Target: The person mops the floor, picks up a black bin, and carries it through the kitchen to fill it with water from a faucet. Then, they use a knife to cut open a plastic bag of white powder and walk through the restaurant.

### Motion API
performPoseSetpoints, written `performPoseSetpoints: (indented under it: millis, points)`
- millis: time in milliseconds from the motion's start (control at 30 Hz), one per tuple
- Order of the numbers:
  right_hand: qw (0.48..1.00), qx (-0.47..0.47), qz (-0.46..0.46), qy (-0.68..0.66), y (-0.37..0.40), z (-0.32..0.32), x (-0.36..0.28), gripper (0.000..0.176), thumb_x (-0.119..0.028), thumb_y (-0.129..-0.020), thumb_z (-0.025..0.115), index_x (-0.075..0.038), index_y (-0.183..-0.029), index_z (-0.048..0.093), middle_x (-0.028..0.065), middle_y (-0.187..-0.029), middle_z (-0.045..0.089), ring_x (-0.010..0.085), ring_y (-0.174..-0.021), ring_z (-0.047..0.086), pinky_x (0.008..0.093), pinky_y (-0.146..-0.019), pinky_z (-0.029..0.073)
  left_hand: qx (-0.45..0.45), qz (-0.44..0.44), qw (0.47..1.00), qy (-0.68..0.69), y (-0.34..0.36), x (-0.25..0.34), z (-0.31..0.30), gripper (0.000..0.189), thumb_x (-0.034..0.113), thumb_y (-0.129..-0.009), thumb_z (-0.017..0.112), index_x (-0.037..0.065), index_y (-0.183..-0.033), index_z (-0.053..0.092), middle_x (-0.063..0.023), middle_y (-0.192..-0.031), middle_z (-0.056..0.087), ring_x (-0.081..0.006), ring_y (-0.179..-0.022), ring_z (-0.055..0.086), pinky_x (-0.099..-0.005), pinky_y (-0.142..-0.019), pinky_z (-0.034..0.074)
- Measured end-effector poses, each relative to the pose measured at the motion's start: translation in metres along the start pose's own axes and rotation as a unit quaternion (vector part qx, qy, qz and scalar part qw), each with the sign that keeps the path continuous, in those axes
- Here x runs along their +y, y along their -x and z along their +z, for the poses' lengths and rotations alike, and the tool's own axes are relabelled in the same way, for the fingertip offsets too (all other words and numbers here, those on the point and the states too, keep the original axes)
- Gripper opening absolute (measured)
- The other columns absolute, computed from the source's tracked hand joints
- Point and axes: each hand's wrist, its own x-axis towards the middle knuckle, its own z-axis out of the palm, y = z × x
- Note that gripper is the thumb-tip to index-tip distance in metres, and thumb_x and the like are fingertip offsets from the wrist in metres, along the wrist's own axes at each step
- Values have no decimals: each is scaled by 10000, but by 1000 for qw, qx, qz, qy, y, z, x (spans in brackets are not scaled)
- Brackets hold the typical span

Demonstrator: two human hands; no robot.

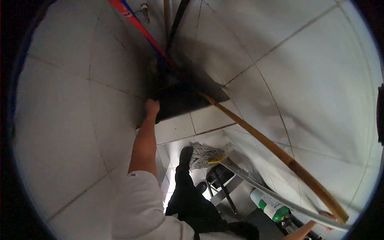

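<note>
My left hand point(152, 107) is closed at the left edge of a dark recess point(176, 102) above a tiled ledge; what it grips, if anything, is hidden in shadow. At the lower right, my right hand point(326, 222) is wrapped round the end of a long white pole point(276, 196), beside the end of a wooden pole point(280, 154). The wooden pole slants up into the recess. A grey string mop head point(203, 155) with a yellow clamp point(217, 161) lies on the floor at the white pole's far end.
Red point(138, 25) and black point(176, 26) poles lean in the tiled corner. A tiled ledge point(172, 129) crosses below the recess. Near my feet are a dark stool-like object point(220, 177) and a green-and-white container point(274, 210). Tiled walls rise on both sides.
</note>
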Motion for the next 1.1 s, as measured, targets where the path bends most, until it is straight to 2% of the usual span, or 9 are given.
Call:
performPoseSetpoints:
  millis: [133, 200, 533, 633, 667, 833, 933, 1033, 1100]
  points:
    - [999, -8, -52, 11, 9, 9, -17, 631, -409, -991, 460, 47, -1408, 331, 237, -1391, 393, 335, -1276, 403, 445, -1074, 308, -156, 7, 978, -140, -77, -78, 59, 437, 371, -913, 522, -7, -1052, 692, -205, -1095, 670, -393, -1039, 631, -481, -911, 490]
    - [998, -13, -65, 14, 10, 11, -22, 623, -400, -989, 466, 44, -1404, 335, 236, -1388, 393, 337, -1274, 403, 449, -1073, 309, -183, -29, 976, -116, -87, -84, 72, 433, 371, -913, 525, 4, -1099, 660, -213, -1151, 631, -394, -1084, 595, -479, -941, 468]
    - [994, -29, -104, 23, -4, 19, -27, 584, -359, -977, 498, 30, -1388, 352, 229, -1377, 396, 347, -1266, 403, 470, -1065, 312, -172, 8, 985, 19, -86, -63, 81, 632, 411, -925, 538, 82, -1444, 393, -186, -1506, 349, -345, -1392, 325, -442, -1128, 302]
    - [994, -26, -106, 26, -4, 16, -21, 572, -346, -974, 507, 26, -1383, 358, 227, -1373, 397, 350, -1263, 403, 476, -1062, 313, -180, -1, 983, -31, -91, -56, 69, 606, 383, -917, 558, 85, -1426, 423, -211, -1447, 420, -383, -1310, 424, -469, -1112, 315]
    - [994, -23, -104, 26, -5, 15, -20, 569, -342, -973, 510, 24, -1381, 359, 226, -1372, 397, 351, -1262, 403, 478, -1062, 313, -157, 22, 987, -5, -96, -63, 71, 531, 322, -860, 597, 63, -1313, 495, -195, -1256, 502, -349, -1126, 494, -452, -960, 380]
    - [995, -3, -93, 33, 2, 6, 0, 551, -321, -967, 526, 17, -1373, 368, 223, -1366, 398, 356, -1258, 403, 488, -1058, 315, -113, -75, 979, 152, -26, 52, -63, 309, 158, -733, 674, 25, -1011, 656, -114, -800, 641, -198, -713, 596, -384, -586, 472]
    - [996, 9, -79, 36, 9, -4, 14, 541, -308, -963, 535, 12, -1368, 373, 221, -1362, 399, 359, -1255, 403, 494, -1055, 316, -27, -53, 929, 365, 5, 76, -93, 252, 127, -729, 677, 4, -948, 659, -118, -790, 654, -217, -736, 608, -399, -628, 476]
    - [998, 30, -59, 22, 17, -10, 26, 531, -296, -960, 545, 8, -1363, 378, 219, -1359, 400, 362, -1253, 403, 500, -1053, 317, 82, 58, 926, 365, 27, 71, -115, 212, 114, -735, 671, -20, -898, 642, -135, -805, 660, -240, -753, 615, -414, -675, 477]
    - [998, 51, -34, 4, 22, -7, 26, 525, -287, -958, 551, 5, -1359, 382, 217, -1356, 401, 365, -1251, 403, 504, -1051, 317, 183, 77, 941, 274, 69, 91, -150, 235, 126, -739, 671, -35, -904, 629, -158, -816, 661, -250, -774, 622, -411, -710, 476]
